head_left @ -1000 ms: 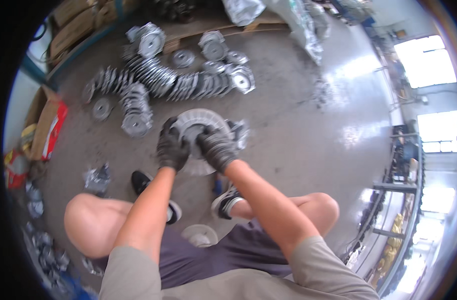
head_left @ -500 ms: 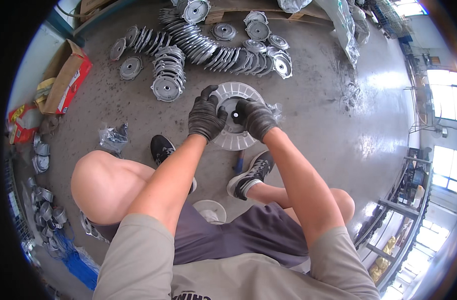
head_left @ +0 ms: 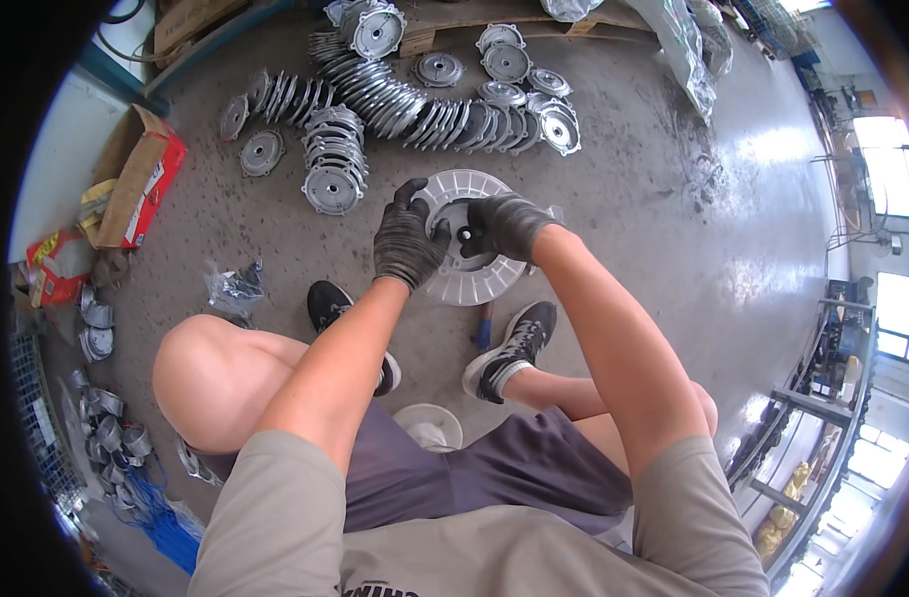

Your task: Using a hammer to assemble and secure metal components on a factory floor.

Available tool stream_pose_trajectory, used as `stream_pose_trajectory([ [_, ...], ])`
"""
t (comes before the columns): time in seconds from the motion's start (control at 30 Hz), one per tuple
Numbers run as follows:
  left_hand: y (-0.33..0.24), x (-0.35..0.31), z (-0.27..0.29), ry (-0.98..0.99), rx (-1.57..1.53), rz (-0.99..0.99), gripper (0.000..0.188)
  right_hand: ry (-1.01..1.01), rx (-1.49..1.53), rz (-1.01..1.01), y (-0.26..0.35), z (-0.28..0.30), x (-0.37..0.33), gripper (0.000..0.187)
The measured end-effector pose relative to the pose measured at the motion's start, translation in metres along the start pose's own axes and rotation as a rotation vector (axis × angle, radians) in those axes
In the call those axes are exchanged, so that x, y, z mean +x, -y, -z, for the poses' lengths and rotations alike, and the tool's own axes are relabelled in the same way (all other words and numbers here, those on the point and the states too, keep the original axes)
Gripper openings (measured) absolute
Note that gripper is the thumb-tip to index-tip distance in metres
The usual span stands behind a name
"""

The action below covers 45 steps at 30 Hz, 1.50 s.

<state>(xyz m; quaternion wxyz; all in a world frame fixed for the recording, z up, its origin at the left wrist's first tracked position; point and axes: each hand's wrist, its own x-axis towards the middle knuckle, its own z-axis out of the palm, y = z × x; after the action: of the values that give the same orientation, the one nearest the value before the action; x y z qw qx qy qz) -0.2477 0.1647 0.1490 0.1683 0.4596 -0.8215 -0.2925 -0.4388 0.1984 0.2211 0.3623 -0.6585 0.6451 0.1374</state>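
Note:
A pale grey ribbed metal disc lies between my feet, with a darker round recess at its middle. My left hand, in a dark grey work glove, rests over the disc's left side, its thumb and fingers spread apart. The gloved right hand reaches over the hub from the right, fingers curled. By its fingertips, at the disc's centre, shows a small black part with a shiny tip. What those fingers grip is mostly hidden by the glove.
Rows of stacked metal end covers lie beyond the disc. A blue-handled tool is near my right shoe. Left are a clear plastic bag and a red cardboard box. A white round container stands between my legs.
My right hand has turned slightly at the hub, and the shiny-tipped black part sits a little lower in view. The left hand stays at the disc. The whole view has shifted slightly.

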Motion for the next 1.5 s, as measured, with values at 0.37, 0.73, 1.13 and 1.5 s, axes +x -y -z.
stream_pose_trajectory([
  [0.37,-0.002,0.008,-0.009,-0.072,-0.033,-0.109,0.023,-0.418,0.828,-0.438,-0.187,-0.245,0.016,0.025],
  [0.73,0.016,0.003,-0.012,-0.101,-0.026,-0.164,0.022,-0.377,0.869,-0.579,-0.078,-0.308,0.061,0.055],
  [1.13,0.008,0.004,-0.005,-0.052,0.012,-0.077,0.028,-0.826,1.741,-0.418,-0.056,-0.076,-0.079,0.043],
  [1.5,0.006,-0.001,-0.003,-0.061,0.002,-0.062,0.028,-0.740,0.713,-0.337,0.056,-0.127,-0.131,0.032],
])
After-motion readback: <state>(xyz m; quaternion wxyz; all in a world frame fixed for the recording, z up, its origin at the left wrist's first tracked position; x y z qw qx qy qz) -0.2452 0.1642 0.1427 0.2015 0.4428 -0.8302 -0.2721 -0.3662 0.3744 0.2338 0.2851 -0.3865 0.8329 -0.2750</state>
